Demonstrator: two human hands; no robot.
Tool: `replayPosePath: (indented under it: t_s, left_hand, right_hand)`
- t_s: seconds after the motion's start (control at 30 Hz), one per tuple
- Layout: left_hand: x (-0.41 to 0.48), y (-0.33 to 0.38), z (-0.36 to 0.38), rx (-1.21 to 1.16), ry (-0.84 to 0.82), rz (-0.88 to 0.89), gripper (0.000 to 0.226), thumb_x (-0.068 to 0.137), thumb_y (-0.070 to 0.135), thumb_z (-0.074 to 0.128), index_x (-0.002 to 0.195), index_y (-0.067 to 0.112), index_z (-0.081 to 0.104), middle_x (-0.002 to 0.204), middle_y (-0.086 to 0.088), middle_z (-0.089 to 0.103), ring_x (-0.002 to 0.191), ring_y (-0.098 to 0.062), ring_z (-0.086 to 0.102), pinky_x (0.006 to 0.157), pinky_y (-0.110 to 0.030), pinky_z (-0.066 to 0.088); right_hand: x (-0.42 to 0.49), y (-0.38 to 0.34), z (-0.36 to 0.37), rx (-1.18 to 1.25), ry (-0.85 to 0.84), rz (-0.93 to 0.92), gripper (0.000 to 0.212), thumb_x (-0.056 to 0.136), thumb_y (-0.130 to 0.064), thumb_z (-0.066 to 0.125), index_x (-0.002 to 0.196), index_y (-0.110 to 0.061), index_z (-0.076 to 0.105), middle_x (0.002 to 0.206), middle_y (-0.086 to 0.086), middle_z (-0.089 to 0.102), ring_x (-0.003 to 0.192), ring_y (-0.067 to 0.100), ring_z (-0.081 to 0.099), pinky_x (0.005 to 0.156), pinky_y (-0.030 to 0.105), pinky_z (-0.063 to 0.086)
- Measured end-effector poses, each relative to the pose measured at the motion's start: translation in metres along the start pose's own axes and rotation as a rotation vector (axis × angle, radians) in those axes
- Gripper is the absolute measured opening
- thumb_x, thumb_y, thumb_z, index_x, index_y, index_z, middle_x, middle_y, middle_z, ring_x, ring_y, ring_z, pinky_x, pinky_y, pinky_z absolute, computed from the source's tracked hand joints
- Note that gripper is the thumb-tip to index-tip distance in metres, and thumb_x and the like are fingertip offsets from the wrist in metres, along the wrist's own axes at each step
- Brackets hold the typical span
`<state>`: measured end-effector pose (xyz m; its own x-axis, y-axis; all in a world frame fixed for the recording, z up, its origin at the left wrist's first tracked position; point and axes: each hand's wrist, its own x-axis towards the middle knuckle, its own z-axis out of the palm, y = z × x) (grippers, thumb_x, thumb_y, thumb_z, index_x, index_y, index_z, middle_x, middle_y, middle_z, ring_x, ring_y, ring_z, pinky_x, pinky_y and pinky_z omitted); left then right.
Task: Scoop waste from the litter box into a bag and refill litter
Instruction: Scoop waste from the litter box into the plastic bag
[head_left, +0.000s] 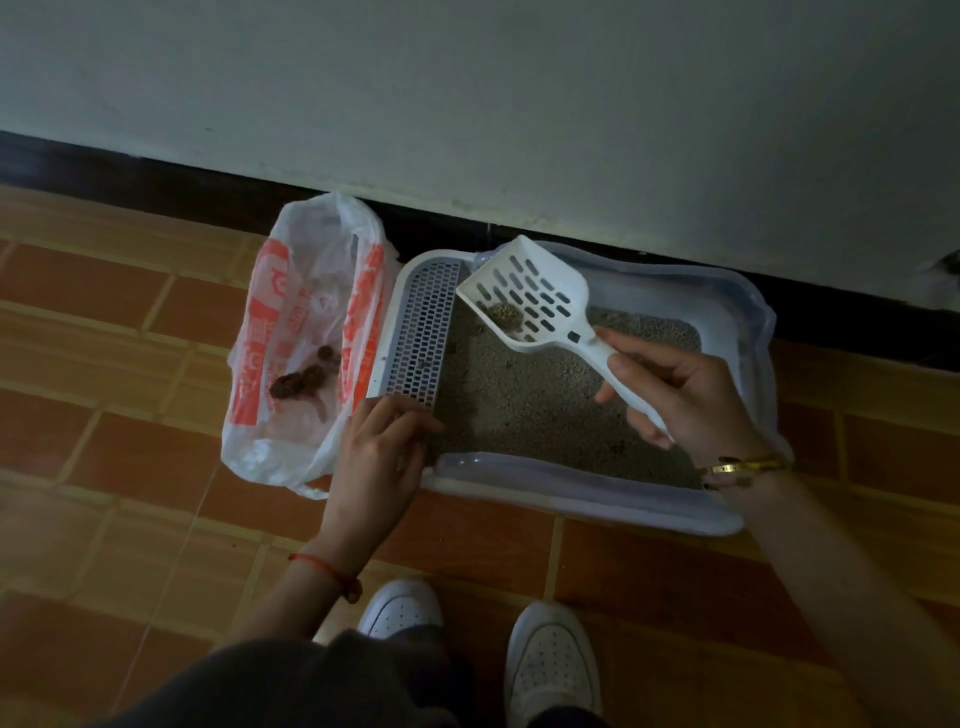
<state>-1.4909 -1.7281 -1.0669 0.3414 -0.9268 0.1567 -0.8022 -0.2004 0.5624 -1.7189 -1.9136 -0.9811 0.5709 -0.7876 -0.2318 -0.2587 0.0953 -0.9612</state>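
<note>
1. White plastic bag (260, 332) with orange-red print, its writing too blurred to read, lay open just left of the litter box (571, 499), holding dark waste clumps (296, 382).
2. The left hand (379, 457) rested loose-fingered on the box's near left corner.
3. The right hand (680, 395) gripped the slotted white scoop (530, 291) by its handle above the litter (530, 400); one clump (504, 314) sat in it.

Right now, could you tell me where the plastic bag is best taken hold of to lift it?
By its handle loops, near end and far end together, coming from above. The bag lies open on the floor with waste inside, so lifting both ends should keep the mouth up.
</note>
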Motion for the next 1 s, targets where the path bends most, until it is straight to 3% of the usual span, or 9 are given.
replayPosePath:
  t_s: [0.27,0.47,0.57,0.7,0.77,0.9,1.0]
  left_hand:
    - [-0.017,-0.011,-0.017,-0.015,0.028,-0.067,0.024,0.089,0.006,0.05,0.101,0.015,0.068,0.112,-0.001,0.06,0.108,-0.022,0.053,0.083,-0.044,0.048]
    - [-0.029,-0.027,-0.029,0.115,0.037,-0.264,0.028,0.091,0.012,0.056,0.116,0.019,0.065,0.122,-0.002,0.06,0.118,-0.023,0.049,0.091,-0.045,0.047]
    - [-0.034,-0.036,-0.031,0.15,0.009,-0.361,0.032,0.09,0.015,0.059,0.122,0.021,0.062,0.131,-0.001,0.056,0.125,-0.023,0.046,0.093,-0.047,0.046]
    - [-0.04,-0.037,-0.031,0.122,0.004,-0.377,0.031,0.091,0.013,0.058,0.121,0.023,0.062,0.136,-0.002,0.053,0.126,-0.023,0.048,0.097,-0.046,0.046]
    - [-0.04,-0.035,-0.031,0.112,-0.003,-0.384,0.03,0.093,0.015,0.055,0.121,0.024,0.062,0.138,0.0,0.052,0.126,-0.022,0.05,0.1,-0.046,0.044]
    - [-0.038,-0.032,-0.03,0.096,-0.014,-0.364,0.028,0.095,0.018,0.053,0.12,0.022,0.063,0.138,0.001,0.055,0.124,-0.02,0.054,0.102,-0.047,0.045]
    - [-0.034,-0.03,-0.03,0.081,-0.009,-0.355,0.028,0.094,0.016,0.054,0.12,0.021,0.064,0.134,0.0,0.06,0.121,-0.018,0.057,0.101,-0.048,0.046]
  right_hand:
    - [0.044,-0.016,0.067,-0.14,-0.187,-0.061,0.032,0.094,-0.018,0.057,0.125,-0.021,0.062,0.077,0.008,0.071,0.043,0.015,0.048,0.035,0.02,0.037]
    - [0.076,-0.018,0.121,-0.291,-0.239,-0.17,0.033,0.092,-0.016,0.059,0.125,-0.014,0.062,0.073,0.004,0.071,0.041,0.0,0.053,0.042,0.011,0.039]
    - [0.088,-0.016,0.145,-0.432,-0.28,-0.285,0.033,0.091,-0.018,0.061,0.124,-0.016,0.063,0.085,-0.001,0.073,0.059,-0.005,0.063,0.054,0.007,0.046]
    - [0.097,-0.015,0.163,-0.605,-0.3,-0.499,0.035,0.09,-0.023,0.063,0.125,-0.018,0.062,0.108,0.001,0.072,0.092,0.008,0.067,0.082,0.021,0.054]
    - [0.098,-0.013,0.167,-0.808,-0.33,-0.673,0.038,0.09,-0.023,0.062,0.128,-0.018,0.06,0.096,0.006,0.073,0.085,0.018,0.068,0.072,0.026,0.054]
    - [0.098,-0.011,0.169,-1.21,-0.358,-0.998,0.044,0.087,-0.011,0.064,0.13,-0.015,0.057,0.069,0.009,0.062,0.047,0.02,0.057,0.043,0.024,0.045]
    - [0.097,-0.009,0.163,-1.296,-0.345,-1.117,0.043,0.089,-0.003,0.04,0.127,-0.011,0.059,0.065,0.01,0.057,0.04,0.019,0.051,0.037,0.024,0.041]
